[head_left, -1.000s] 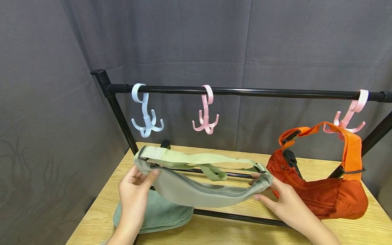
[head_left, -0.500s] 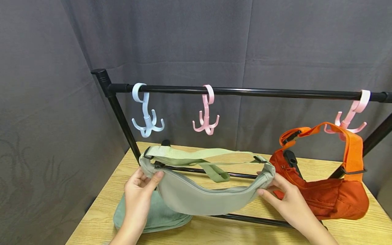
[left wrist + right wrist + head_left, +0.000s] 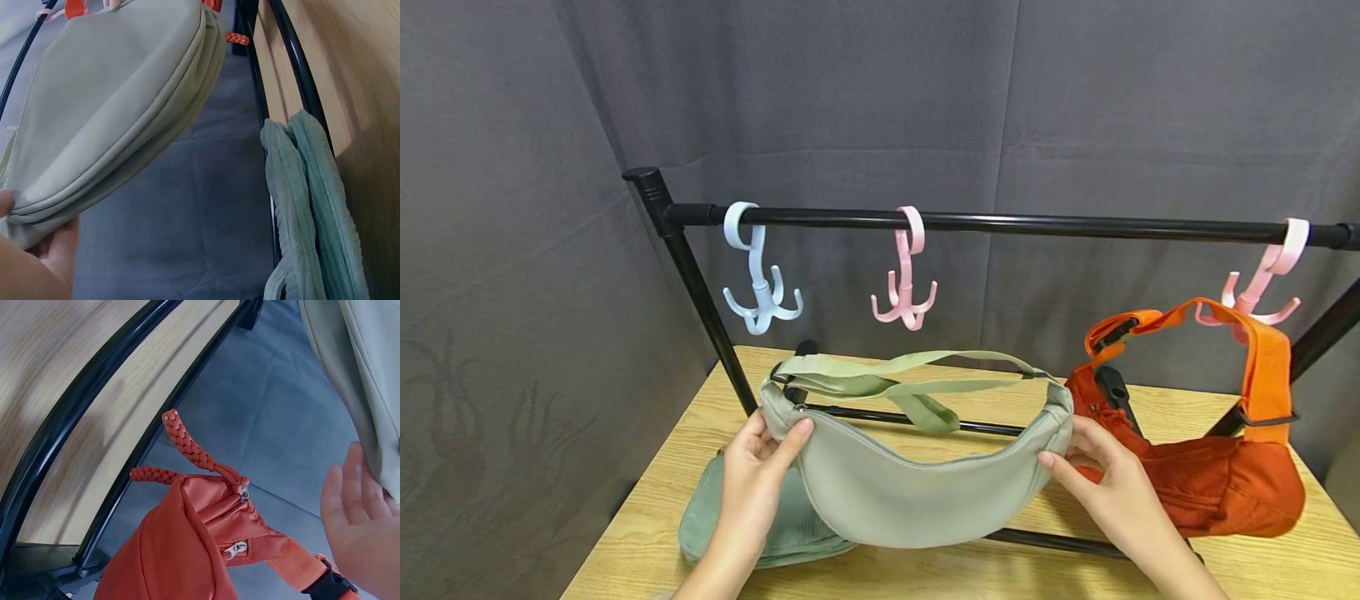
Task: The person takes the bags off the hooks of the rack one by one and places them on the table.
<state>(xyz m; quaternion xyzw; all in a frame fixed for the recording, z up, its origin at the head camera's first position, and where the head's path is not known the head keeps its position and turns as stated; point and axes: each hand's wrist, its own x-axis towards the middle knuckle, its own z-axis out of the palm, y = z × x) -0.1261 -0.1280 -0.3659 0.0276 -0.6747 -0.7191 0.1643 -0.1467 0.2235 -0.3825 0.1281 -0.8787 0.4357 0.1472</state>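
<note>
Sage bag [image 3: 917,507] between pinching left hand [image 3: 756,473] and right hand [image 3: 1101,477], teal pouch [image 3: 801,527] perhaps half-hidden

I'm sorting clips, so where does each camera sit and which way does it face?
Head: on the head, looking forward-down at the gray bag; left hand and right hand show.
Left wrist: on that wrist, facing the gray bag and green bag; left hand lower left, right fingers top.
Right wrist: on that wrist, facing the orange bag; right hand at right.
Both wrist views share the gray bag.
</note>
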